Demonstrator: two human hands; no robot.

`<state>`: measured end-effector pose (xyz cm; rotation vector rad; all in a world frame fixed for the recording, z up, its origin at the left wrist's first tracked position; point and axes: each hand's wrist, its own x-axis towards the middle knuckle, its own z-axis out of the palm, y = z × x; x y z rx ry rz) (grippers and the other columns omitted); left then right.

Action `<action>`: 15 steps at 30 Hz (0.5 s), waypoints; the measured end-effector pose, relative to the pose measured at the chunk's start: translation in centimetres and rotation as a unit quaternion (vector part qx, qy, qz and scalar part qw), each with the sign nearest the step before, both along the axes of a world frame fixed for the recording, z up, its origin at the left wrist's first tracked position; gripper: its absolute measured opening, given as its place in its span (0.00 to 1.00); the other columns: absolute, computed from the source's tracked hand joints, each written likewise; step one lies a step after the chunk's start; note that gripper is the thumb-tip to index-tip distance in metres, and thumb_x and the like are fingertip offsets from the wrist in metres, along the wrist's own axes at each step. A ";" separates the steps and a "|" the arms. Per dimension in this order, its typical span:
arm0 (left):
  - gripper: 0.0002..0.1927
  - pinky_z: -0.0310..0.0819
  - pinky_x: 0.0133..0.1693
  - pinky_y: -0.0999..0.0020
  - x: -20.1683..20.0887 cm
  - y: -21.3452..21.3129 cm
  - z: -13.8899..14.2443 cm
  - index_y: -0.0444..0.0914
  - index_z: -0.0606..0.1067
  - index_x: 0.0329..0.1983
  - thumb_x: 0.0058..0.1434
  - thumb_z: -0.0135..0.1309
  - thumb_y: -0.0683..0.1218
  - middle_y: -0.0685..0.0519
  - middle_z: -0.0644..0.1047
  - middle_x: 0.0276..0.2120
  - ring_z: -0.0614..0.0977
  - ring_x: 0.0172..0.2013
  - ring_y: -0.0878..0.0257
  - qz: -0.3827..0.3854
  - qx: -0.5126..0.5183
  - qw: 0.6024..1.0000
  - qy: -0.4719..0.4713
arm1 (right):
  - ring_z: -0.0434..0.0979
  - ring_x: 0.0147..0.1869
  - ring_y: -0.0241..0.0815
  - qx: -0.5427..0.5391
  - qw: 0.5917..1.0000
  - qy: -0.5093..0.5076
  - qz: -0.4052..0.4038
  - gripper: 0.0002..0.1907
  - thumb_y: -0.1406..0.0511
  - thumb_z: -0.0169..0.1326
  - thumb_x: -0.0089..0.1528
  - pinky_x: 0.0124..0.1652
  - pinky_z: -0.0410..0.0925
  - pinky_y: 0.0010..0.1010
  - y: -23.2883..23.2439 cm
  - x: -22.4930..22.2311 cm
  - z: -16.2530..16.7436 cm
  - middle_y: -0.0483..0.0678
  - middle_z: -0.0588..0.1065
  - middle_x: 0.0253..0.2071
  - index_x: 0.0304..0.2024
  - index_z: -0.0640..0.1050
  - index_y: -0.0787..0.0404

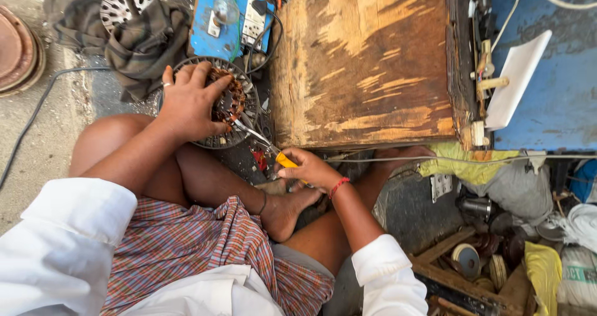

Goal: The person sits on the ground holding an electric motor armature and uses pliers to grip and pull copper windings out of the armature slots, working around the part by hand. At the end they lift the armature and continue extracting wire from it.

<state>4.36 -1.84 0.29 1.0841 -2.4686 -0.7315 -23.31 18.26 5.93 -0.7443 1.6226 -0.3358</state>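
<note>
I sit cross-legged on the ground. My left hand (pixel 186 101) presses down on a round fan motor stator (pixel 233 101) with copper windings, set in a grey slotted metal housing (pixel 245 129). My right hand (pixel 311 167) grips the yellow handles of a pair of scissors (pixel 264 145); the metal blades reach up-left to the edge of the windings. A red thread band circles my right wrist. My bare foot (pixel 283 213) rests just below the right hand.
A worn wooden box (pixel 367 61) stands right of the motor. Behind it lies a blue switch board (pixel 227 17) with wires, a dark cloth (pixel 143 42) and another metal rotor (pixel 121 5). A crate of parts (pixel 479 260) sits at lower right.
</note>
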 end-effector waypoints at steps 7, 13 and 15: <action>0.61 0.43 0.63 0.26 -0.2 -0.2 0.4 0.47 0.64 0.73 0.32 0.72 0.65 0.39 0.62 0.68 0.60 0.67 0.39 -0.006 0.007 1.000 -0.009 | 0.81 0.39 0.46 -0.324 0.917 0.174 0.153 0.16 0.56 0.60 0.72 0.38 0.74 0.38 0.3 2.0 0.7 0.46 0.82 0.37 0.53 0.80 0.61; 0.61 0.43 0.61 0.22 -0.2 -0.3 -0.2 0.46 0.64 0.72 0.32 0.74 0.63 0.39 0.62 0.67 0.60 0.67 0.38 -0.019 0.013 1.000 -0.016 | 0.79 0.27 0.60 -0.270 0.767 0.505 0.291 0.21 0.48 0.58 0.62 0.26 0.69 0.48 -1.1 4.9 5.6 0.56 0.78 0.23 0.47 0.81 0.55; 0.59 0.44 0.61 0.21 0.0 -0.2 -0.3 0.47 0.65 0.73 0.34 0.73 0.62 0.39 0.62 0.67 0.60 0.67 0.37 -0.023 0.000 1.000 -0.006 | 0.78 0.25 0.60 -0.239 0.739 0.543 0.319 0.22 0.47 0.58 0.62 0.24 0.68 0.49 -1.6 5.9 7.0 0.55 0.77 0.22 0.47 0.81 0.55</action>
